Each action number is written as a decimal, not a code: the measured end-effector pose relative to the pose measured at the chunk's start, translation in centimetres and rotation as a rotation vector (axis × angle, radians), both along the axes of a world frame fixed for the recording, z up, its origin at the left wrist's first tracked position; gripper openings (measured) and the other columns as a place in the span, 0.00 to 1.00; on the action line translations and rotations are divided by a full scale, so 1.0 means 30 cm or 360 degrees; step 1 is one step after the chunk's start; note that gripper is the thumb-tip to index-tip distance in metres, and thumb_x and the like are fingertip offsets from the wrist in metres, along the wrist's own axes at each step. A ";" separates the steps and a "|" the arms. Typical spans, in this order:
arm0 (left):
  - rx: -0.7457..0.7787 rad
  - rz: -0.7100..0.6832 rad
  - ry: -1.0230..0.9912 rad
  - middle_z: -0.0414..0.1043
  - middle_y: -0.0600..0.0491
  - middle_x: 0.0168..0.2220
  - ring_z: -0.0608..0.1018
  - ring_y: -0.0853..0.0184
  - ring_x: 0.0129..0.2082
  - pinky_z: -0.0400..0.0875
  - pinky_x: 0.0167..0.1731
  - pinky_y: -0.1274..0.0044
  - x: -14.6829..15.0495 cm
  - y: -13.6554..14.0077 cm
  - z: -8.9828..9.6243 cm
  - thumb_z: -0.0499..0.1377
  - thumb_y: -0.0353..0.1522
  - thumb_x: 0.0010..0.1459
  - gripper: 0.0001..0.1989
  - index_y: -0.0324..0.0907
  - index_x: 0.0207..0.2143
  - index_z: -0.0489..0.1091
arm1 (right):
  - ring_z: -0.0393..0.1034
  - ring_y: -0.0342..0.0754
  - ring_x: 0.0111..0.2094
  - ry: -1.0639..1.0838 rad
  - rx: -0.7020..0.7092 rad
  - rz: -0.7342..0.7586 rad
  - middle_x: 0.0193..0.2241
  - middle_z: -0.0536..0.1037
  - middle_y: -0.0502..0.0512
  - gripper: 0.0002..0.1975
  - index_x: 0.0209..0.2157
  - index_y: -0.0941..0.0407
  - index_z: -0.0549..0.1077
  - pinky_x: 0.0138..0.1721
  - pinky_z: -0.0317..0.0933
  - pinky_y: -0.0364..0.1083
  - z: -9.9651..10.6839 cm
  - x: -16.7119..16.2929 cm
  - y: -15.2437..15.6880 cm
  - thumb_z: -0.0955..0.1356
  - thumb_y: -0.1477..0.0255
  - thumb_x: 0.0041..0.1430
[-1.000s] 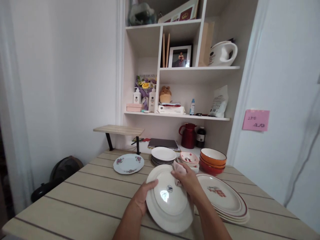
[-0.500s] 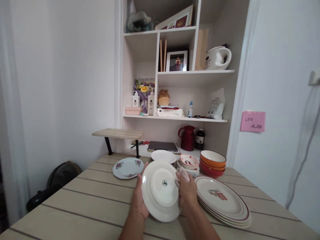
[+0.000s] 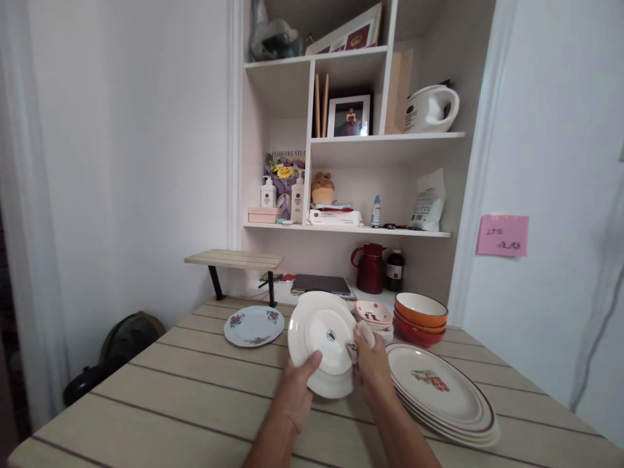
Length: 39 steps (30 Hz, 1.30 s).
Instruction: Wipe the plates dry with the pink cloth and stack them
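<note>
A white plate is held tilted up above the table, its underside with a small dark printed mark facing me. My left hand grips its lower left rim, thumb lying over the underside. At the right rim, my right hand is closed around a pale pinkish cloth pressed to the plate. Behind the plate, the white dish seen earlier is mostly hidden. To the left lies a flower-patterned plate; right of my right hand is a stack of oval plates with red rims.
Small spotted dishes and stacked orange and red bowls stand at the back right. A small wooden riser is at the back left. Behind are a dark red jug, a dark bottle and a laptop below the shelves.
The plate has turned in my hands and risen slightly away from me. My left hand has shifted from the left rim to the lower left, its thumb now over the underside.
</note>
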<state>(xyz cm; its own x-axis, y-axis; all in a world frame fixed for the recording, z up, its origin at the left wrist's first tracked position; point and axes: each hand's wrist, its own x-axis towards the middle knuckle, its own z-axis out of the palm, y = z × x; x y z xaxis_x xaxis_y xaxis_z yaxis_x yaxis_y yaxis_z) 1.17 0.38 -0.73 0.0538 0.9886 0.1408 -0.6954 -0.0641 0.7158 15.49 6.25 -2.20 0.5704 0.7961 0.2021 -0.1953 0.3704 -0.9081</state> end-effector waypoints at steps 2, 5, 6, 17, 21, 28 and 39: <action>-0.0006 0.0012 -0.0006 0.79 0.41 0.45 0.78 0.52 0.48 0.67 0.54 0.64 -0.015 0.008 -0.002 0.70 0.32 0.45 0.37 0.38 0.58 0.66 | 0.69 0.59 0.47 -0.0244 -0.0006 -0.0041 0.41 0.77 0.58 0.24 0.42 0.54 0.76 0.48 0.63 0.56 0.028 0.006 -0.013 0.73 0.59 0.42; 0.0021 -0.0064 0.0006 0.80 0.41 0.44 0.77 0.51 0.49 0.67 0.54 0.64 -0.023 0.007 -0.005 0.71 0.32 0.44 0.36 0.37 0.57 0.67 | 0.59 0.63 0.58 -0.0970 -0.0049 -0.0276 0.55 0.69 0.62 0.25 0.49 0.51 0.75 0.57 0.51 0.62 0.059 0.008 -0.036 0.67 0.56 0.52; 0.0033 -0.0106 0.0008 0.80 0.40 0.44 0.77 0.51 0.49 0.67 0.54 0.64 -0.022 0.004 -0.005 0.71 0.32 0.44 0.35 0.36 0.56 0.68 | 0.57 0.64 0.59 -0.1205 -0.0070 -0.0357 0.58 0.66 0.63 0.25 0.53 0.51 0.73 0.57 0.49 0.63 0.066 0.006 -0.043 0.63 0.56 0.56; 0.0114 -0.0371 0.0101 0.79 0.40 0.44 0.77 0.48 0.49 0.66 0.54 0.61 -0.017 -0.002 -0.020 0.70 0.30 0.45 0.29 0.36 0.52 0.73 | 0.45 0.62 0.66 -0.1892 0.0237 -0.0377 0.66 0.58 0.58 0.27 0.64 0.48 0.58 0.61 0.39 0.68 0.105 -0.031 -0.102 0.53 0.59 0.67; 0.0125 -0.0471 0.0097 0.76 0.42 0.50 0.74 0.49 0.53 0.63 0.56 0.62 -0.009 -0.009 -0.015 0.69 0.27 0.46 0.31 0.41 0.55 0.70 | 0.39 0.62 0.68 -0.2218 0.0420 -0.0254 0.67 0.55 0.49 0.22 0.60 0.40 0.64 0.61 0.35 0.69 0.130 -0.082 -0.149 0.56 0.63 0.66; 0.0201 -0.0379 0.0107 0.71 0.45 0.57 0.69 0.53 0.59 0.56 0.61 0.62 0.004 -0.012 -0.023 0.67 0.24 0.46 0.33 0.47 0.56 0.69 | 0.40 0.61 0.68 -0.2504 0.0669 0.0022 0.64 0.62 0.41 0.15 0.46 0.38 0.76 0.62 0.34 0.69 0.146 -0.117 -0.183 0.64 0.67 0.61; 0.0005 -0.0382 0.0136 0.80 0.39 0.42 0.76 0.47 0.51 0.64 0.55 0.60 -0.012 0.001 -0.041 0.70 0.29 0.45 0.26 0.35 0.49 0.75 | 0.53 0.57 0.64 -0.1853 0.0109 -0.0430 0.63 0.64 0.55 0.22 0.60 0.45 0.65 0.61 0.43 0.66 0.102 0.027 -0.071 0.57 0.61 0.66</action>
